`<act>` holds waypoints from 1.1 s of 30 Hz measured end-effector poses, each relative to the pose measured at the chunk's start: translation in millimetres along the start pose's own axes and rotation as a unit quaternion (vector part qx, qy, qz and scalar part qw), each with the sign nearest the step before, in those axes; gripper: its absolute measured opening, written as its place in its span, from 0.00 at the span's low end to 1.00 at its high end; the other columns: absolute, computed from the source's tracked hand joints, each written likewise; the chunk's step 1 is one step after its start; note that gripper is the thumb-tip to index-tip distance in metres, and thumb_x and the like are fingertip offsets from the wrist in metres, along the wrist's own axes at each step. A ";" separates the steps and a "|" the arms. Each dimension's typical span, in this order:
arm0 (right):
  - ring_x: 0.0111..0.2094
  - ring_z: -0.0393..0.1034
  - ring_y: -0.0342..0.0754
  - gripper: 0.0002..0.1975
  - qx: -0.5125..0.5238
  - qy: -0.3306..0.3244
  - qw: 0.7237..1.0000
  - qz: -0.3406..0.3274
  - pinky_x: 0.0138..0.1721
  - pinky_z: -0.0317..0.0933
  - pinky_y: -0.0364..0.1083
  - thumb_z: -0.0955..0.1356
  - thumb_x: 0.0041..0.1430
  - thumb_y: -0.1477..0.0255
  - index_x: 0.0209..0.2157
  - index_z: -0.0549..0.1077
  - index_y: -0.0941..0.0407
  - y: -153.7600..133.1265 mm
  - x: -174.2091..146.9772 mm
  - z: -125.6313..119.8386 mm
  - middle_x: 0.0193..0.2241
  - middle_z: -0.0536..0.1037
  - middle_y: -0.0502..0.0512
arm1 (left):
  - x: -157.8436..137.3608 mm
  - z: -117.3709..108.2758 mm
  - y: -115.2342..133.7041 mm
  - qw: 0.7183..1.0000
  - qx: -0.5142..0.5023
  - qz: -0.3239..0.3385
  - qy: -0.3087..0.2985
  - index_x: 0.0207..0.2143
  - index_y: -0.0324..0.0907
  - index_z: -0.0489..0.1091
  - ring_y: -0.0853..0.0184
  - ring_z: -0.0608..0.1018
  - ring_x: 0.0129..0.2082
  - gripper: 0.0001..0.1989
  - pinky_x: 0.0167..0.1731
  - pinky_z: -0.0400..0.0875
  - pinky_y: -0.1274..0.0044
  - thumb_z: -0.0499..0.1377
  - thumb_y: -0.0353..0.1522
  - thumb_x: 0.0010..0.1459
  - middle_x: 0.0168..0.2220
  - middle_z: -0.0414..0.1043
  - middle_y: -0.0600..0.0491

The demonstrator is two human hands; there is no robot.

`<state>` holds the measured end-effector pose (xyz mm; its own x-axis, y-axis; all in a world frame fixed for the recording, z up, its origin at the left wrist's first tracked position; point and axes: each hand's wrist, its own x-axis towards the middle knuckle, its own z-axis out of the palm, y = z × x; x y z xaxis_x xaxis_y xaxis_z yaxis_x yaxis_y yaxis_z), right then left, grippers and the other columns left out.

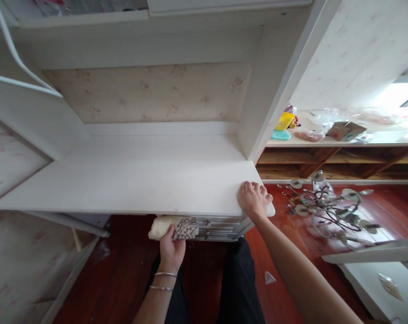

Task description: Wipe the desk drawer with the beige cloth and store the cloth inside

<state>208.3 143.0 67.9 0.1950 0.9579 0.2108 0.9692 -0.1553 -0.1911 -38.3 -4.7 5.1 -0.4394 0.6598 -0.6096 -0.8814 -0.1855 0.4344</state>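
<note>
Chandelier (328,211) on floor beside desk (139,175)

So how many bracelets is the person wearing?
2, both on the wrist of the left hand that grips the cloth: one bracelet nearer the hand, the other just behind it. The right hand has none showing.

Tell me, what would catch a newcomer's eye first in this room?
Probably the white desk top filling the middle, with the right hand pressed flat on its front right corner. Just below its front edge, the left hand grips a rolled cloth. On the red floor at right lies a metal chandelier.
</note>
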 end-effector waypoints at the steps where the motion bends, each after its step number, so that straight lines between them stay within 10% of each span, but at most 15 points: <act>1: 0.54 0.57 0.59 0.21 -0.001 0.001 1.000 -0.001 0.51 0.50 0.63 0.51 0.67 0.61 0.47 0.70 0.48 0.3 -0.6 -0.3 0.51 0.70 0.57 | -6.5 4.1 3.6 1.000 0.002 0.001 -0.011 0.51 0.40 0.70 0.65 0.79 0.45 0.19 0.50 0.74 0.70 0.54 0.21 0.58 0.44 0.77 0.48; 10: 0.52 0.58 0.59 0.21 -0.003 0.012 1.000 -0.012 0.50 0.50 0.63 0.51 0.67 0.62 0.45 0.70 0.50 2.5 -3.7 -2.9 0.49 0.71 0.58 | -43.0 23.8 -11.9 0.998 0.010 -0.059 -0.021 0.51 0.36 0.70 0.60 0.79 0.45 0.25 0.49 0.75 0.66 0.56 0.15 0.51 0.45 0.77 0.44; 33: 0.55 0.56 0.59 0.21 -0.027 -0.011 1.000 -0.002 0.51 0.50 0.61 0.51 0.67 0.62 0.48 0.69 0.49 -4.6 -1.2 -8.4 0.52 0.69 0.59 | -51.7 29.6 -215.7 0.962 0.017 -0.274 -0.006 0.32 0.34 0.73 0.61 0.78 0.31 0.09 0.35 0.73 0.71 0.60 0.25 0.44 0.33 0.76 0.45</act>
<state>204.9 140.5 76.5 0.1877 0.9638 0.1896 0.9768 -0.1629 -0.1389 179.6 22.7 -37.5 0.0918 0.6606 -0.7451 -0.9738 0.2160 0.0716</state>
